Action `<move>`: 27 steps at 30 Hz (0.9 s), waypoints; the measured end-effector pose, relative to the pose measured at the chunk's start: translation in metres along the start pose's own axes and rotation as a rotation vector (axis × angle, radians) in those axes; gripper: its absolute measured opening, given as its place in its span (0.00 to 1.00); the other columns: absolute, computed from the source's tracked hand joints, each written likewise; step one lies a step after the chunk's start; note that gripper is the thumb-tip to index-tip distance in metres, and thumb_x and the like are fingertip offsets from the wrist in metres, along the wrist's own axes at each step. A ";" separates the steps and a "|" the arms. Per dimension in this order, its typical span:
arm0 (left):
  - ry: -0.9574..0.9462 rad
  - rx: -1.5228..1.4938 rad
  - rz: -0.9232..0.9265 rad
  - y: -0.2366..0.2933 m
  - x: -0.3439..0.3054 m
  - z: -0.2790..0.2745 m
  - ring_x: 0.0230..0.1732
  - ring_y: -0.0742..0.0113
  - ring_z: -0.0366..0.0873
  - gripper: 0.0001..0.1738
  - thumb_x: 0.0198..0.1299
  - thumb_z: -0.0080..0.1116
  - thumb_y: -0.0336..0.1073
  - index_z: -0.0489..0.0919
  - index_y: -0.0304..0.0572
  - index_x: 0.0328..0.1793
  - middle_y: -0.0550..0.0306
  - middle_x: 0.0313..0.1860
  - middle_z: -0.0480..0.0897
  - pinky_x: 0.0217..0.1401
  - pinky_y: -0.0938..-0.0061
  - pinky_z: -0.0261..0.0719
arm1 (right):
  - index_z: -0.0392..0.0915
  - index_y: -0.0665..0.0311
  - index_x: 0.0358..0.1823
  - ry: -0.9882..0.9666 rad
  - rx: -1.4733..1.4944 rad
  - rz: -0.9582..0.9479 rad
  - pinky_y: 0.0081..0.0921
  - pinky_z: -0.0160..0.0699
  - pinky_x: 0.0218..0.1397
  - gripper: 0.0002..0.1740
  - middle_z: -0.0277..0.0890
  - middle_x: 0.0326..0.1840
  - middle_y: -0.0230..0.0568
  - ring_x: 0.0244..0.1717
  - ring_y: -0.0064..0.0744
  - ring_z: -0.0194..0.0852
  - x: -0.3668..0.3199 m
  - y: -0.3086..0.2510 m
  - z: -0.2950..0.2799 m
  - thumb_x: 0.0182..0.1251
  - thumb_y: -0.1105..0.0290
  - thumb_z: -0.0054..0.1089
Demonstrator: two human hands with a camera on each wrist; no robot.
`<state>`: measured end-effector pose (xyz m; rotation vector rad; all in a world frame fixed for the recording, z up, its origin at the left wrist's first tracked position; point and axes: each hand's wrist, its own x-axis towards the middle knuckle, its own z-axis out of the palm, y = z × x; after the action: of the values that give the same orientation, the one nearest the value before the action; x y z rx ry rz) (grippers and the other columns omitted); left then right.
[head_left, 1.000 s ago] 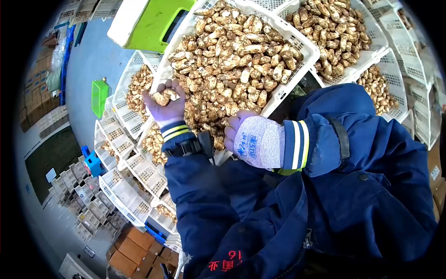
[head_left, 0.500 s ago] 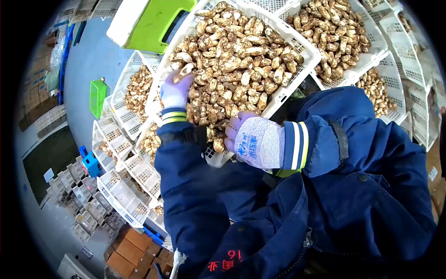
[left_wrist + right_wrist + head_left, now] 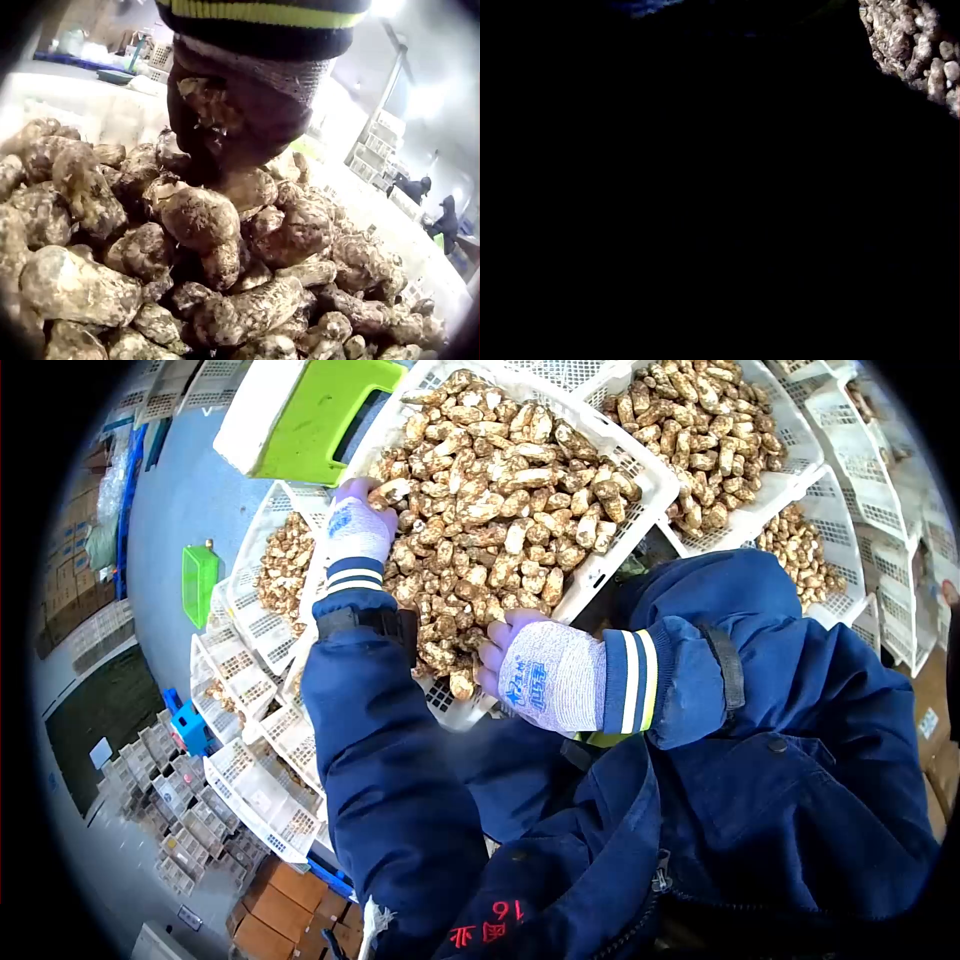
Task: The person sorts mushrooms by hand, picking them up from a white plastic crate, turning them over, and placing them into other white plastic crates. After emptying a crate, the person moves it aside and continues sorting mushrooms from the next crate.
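A white plastic basket (image 3: 592, 586) holds a heap of knobbly brown-and-white mushrooms (image 3: 470, 550). My left hand (image 3: 358, 526), in a pale purple glove, is at the basket's left side with its fingers against the heap. In the left wrist view, the shaded left hand (image 3: 247, 124) has a brown mushroom (image 3: 210, 103) in its grip, just above the pile. My right hand (image 3: 548, 668), gloved alike, lies with bent fingers at the near edge of the heap. Its fingertips are partly hidden, and I cannot tell whether they hold anything. The right wrist view is mostly black.
More mushrooms (image 3: 700, 435) fill another basket at the upper right. Smaller baskets (image 3: 262, 618) with mushrooms stand along the left. A green-and-white stool-like object (image 3: 310, 425) is at the upper left, with a green tray (image 3: 199, 585) on the floor. Cardboard boxes (image 3: 285, 908) sit at the lower left.
My left hand has turned from palm up, with a mushroom in it, to back up, and moved forward to the basket's upper left. The right hand has stayed nearly in place.
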<state>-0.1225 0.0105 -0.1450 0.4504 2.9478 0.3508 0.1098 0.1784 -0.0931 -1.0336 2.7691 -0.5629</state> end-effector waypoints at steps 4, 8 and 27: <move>-0.060 -0.116 -0.126 -0.016 0.004 -0.011 0.53 0.50 0.81 0.25 0.50 0.68 0.32 0.79 0.43 0.57 0.42 0.54 0.82 0.59 0.66 0.76 | 0.69 0.57 0.31 -0.008 -0.028 0.031 0.30 0.68 0.44 0.07 0.67 0.33 0.36 0.39 0.36 0.69 0.002 -0.001 0.005 0.54 0.64 0.54; -0.067 -0.044 0.080 -0.018 -0.005 -0.010 0.63 0.51 0.76 0.27 0.51 0.68 0.32 0.76 0.43 0.60 0.44 0.64 0.76 0.66 0.63 0.73 | 0.69 0.57 0.31 0.010 0.015 -0.038 0.30 0.68 0.43 0.07 0.67 0.32 0.36 0.38 0.36 0.69 -0.001 0.001 -0.002 0.53 0.65 0.54; 0.020 -2.214 -0.020 0.048 -0.123 -0.006 0.34 0.63 0.71 0.27 0.66 0.54 0.45 0.70 0.35 0.65 0.53 0.46 0.79 0.36 0.68 0.68 | 0.69 0.54 0.25 -0.146 0.078 -0.089 0.33 0.67 0.40 0.07 0.66 0.29 0.35 0.36 0.37 0.68 -0.002 -0.002 -0.011 0.49 0.64 0.57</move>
<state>0.0056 0.0155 -0.1153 -0.0113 0.9606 2.6563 0.1098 0.1817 -0.0817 -1.1371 2.5651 -0.5778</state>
